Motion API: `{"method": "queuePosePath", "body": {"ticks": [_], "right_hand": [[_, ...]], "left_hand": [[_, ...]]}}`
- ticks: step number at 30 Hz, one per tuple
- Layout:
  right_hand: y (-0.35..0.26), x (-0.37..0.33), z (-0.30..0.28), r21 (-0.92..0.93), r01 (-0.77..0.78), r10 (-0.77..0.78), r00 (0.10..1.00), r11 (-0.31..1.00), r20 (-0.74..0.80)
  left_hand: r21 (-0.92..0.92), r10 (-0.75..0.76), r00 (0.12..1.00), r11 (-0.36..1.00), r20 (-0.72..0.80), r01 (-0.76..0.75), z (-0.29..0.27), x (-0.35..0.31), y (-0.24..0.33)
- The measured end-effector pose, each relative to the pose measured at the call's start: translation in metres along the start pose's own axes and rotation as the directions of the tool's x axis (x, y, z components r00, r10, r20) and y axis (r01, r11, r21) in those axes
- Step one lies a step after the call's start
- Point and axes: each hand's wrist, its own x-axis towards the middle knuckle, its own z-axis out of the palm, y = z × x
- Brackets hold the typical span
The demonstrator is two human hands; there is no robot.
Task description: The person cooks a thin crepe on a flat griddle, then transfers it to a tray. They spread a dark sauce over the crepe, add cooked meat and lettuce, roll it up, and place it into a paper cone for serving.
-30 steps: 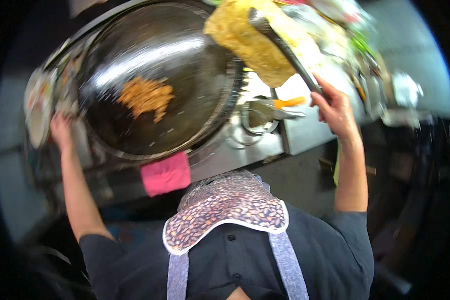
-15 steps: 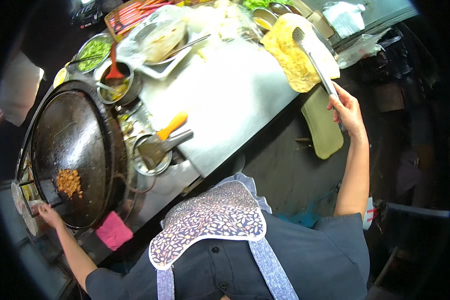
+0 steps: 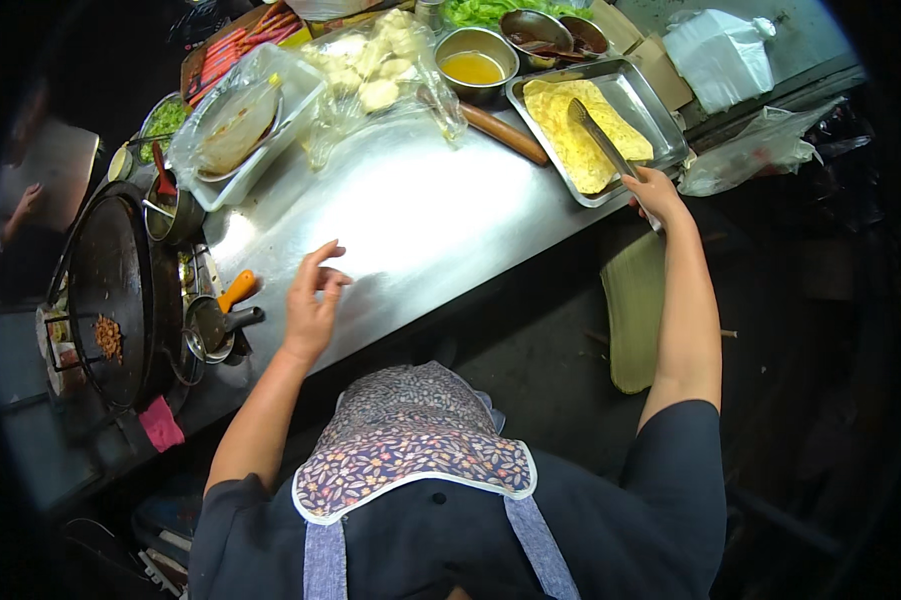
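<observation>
My right hand [image 3: 656, 196] is closed round the lower part of a pair of metal tongs [image 3: 604, 140]. The tips of the tongs rest on a folded golden flatbread [image 3: 580, 130], which lies in a rectangular metal tray [image 3: 638, 98] at the far right of the counter. My left hand [image 3: 312, 302] hovers over the counter's front edge, fingers apart and curled a little, with nothing in it. A round dark griddle [image 3: 105, 270] stands at the left, with a small heap of browned chopped food [image 3: 108, 338] on it.
Beside the griddle, a scraper with an orange handle [image 3: 236, 291] lies over a small metal bowl. Dough balls [image 3: 378, 92] under plastic, a rolling pin [image 3: 505, 132] and a bowl of yellow liquid [image 3: 473, 68] line the back of the steel counter [image 3: 390, 200]. Another person's hand [image 3: 30, 198] shows far left.
The flatbread, hanging from the tongs before, now lies in the metal tray. My left hand has left the griddle's near side and come right, over the counter. The view has shifted right.
</observation>
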Motion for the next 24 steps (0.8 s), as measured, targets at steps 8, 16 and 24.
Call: {"method": "queuePosePath", "body": {"ticks": [8, 16, 24], "right_hand": [[0.024, -0.114, -0.088, 0.033, -0.102, 0.099, 0.991, 0.994, 0.088], [-0.089, -0.068, 0.052, -0.131, 0.689, -0.697, 0.716, 0.713, -0.029], [-0.119, 0.160, -0.002, -0.322, 0.741, -0.800, 0.591, 0.589, -0.105]], "left_hand": [[-0.402, -0.202, 0.953, 0.871, 0.226, 0.281, 0.132, 0.062, 0.014], [-0.662, -0.277, 0.911, 0.625, 0.307, 0.413, 0.222, 0.183, 0.094], [-0.401, -0.745, 0.644, 0.651, -0.174, 0.644, 0.110, 0.155, -0.020]]}}
